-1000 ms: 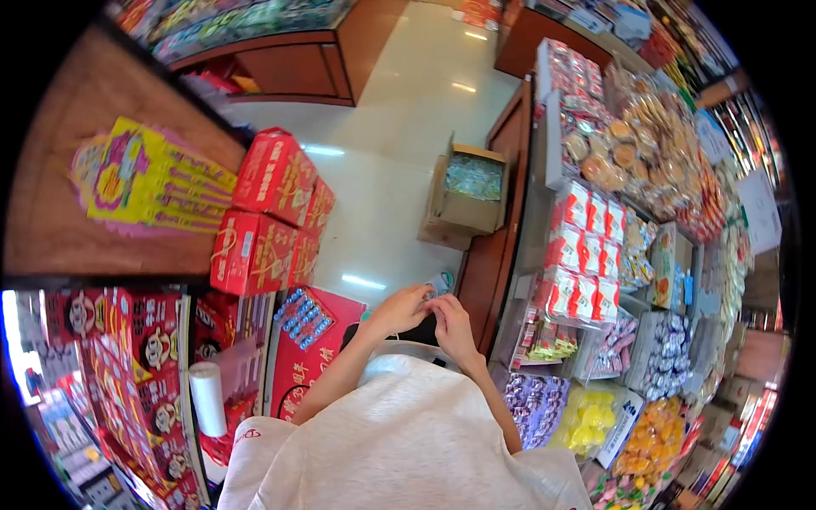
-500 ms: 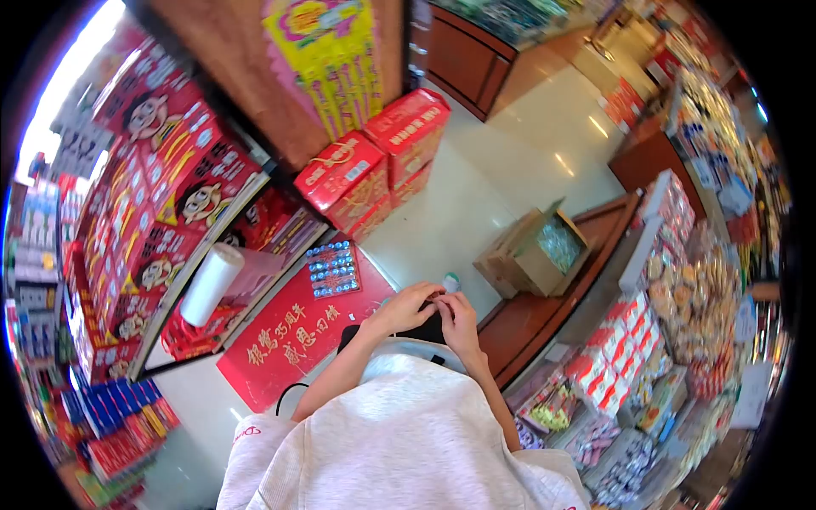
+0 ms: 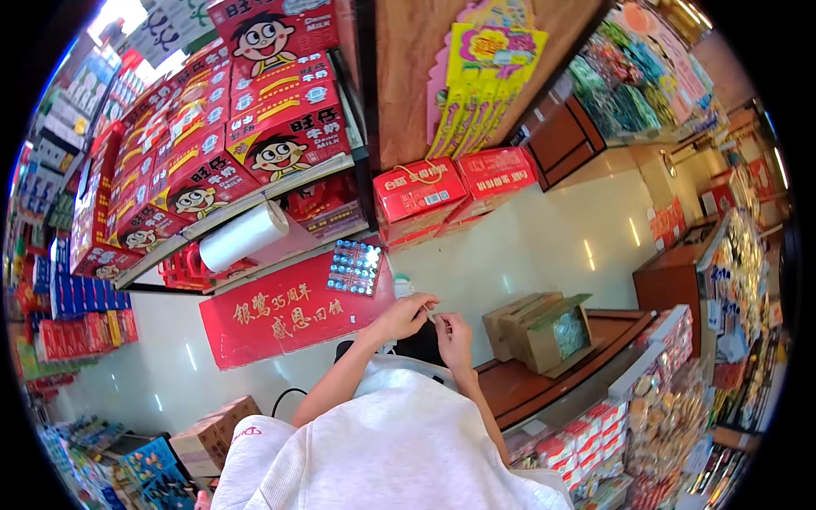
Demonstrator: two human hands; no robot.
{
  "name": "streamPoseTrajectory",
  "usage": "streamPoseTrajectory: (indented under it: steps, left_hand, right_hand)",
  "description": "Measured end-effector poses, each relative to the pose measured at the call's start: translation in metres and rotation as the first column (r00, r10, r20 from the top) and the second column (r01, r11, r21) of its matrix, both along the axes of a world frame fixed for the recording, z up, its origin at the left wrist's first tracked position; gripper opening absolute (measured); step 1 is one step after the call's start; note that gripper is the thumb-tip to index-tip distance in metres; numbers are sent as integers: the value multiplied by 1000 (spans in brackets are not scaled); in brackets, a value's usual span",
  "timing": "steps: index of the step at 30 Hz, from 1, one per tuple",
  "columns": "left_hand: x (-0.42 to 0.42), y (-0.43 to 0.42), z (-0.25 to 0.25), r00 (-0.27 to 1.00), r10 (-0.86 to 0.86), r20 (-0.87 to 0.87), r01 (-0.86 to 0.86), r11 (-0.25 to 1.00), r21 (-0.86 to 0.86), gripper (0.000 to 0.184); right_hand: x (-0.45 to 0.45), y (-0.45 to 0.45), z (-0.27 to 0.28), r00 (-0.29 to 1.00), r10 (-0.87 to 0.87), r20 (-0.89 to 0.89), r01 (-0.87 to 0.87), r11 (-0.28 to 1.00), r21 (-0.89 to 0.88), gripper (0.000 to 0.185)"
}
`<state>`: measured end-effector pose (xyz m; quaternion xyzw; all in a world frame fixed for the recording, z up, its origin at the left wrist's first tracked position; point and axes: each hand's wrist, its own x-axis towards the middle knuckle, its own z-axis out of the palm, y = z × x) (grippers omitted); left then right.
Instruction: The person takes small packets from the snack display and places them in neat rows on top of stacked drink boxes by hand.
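Note:
My left hand [image 3: 406, 318] is in front of my body, its fingers curled and the fingertips pointing right. Just to its right is my right hand [image 3: 454, 339], with thumb and fingers pressed together. A small gap shows between the two hands. Whatever they hold, if anything, is too small to make out. Under them is dark clothing [image 3: 416, 344]. Beyond my left hand, a pack of blue-topped cans [image 3: 354, 268] rests on a red floor mat [image 3: 285, 310] with gold lettering.
Red milk boxes [image 3: 204, 161] fill the shelf at left, above a white plastic roll [image 3: 245, 236]. Red gift boxes [image 3: 421, 200] stand by a wooden pillar [image 3: 408, 76]. At right, an open carton [image 3: 540, 331] sits on a wooden ledge [image 3: 518, 395] beside packaged snacks [image 3: 671, 399].
My view has turned, so the shelf and mat appear at a different angle. My hands, touching before, have moved slightly apart.

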<state>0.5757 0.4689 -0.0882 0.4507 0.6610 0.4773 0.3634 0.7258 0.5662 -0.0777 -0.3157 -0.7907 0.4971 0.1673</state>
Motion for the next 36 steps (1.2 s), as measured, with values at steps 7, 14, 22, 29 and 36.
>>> streamPoseTrajectory:
  steps: [7, 14, 22, 29, 36]
  left_hand:
    - [-40, -4, -8, 985, 168, 24, -167, 984, -57, 37]
    - [-110, 1, 17, 926, 368, 79, -360, 928, -96, 41]
    - [-160, -4, 26, 740, 666, -90, -671, 740, -42, 41]
    - [-198, -24, 29, 517, 855, -44, -846, 518, 127, 33]
    - [-332, -86, 86, 110, 954, -279, -870, 228, 437, 20]
  right_hand:
    - [-58, 31, -17, 987, 142, 69, -137, 988, -68, 13]
    - [-154, 59, -6, 920, 392, 20, -389, 916, -103, 14]
    - [-256, 91, 14, 759, 645, -90, -649, 760, -19, 18]
    - [-339, 77, 64, 647, 738, -193, -732, 672, 116, 18]
    - [-435, 27, 121, 628, 728, -276, -722, 677, 142, 44]
